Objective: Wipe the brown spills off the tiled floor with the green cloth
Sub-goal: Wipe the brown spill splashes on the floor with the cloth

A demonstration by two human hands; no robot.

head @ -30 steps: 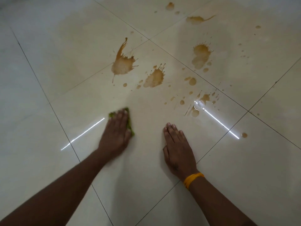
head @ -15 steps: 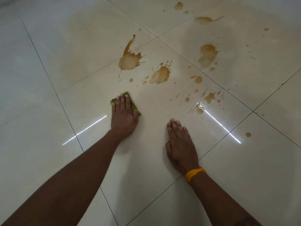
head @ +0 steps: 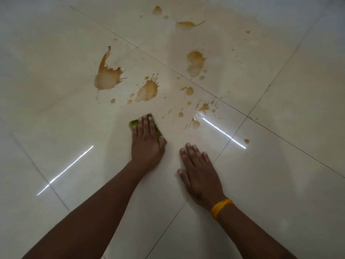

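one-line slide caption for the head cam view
Left hand presses green cloth flat near brown spills; right hand braces on tiled floor.

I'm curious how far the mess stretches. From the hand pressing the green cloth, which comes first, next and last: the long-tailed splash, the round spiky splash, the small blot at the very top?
Measured from the left hand on the green cloth:
1. Round spiky splash, just ahead of the fingers.
2. Long-tailed splash, ahead and to the left.
3. Small blot, far ahead at the top edge.
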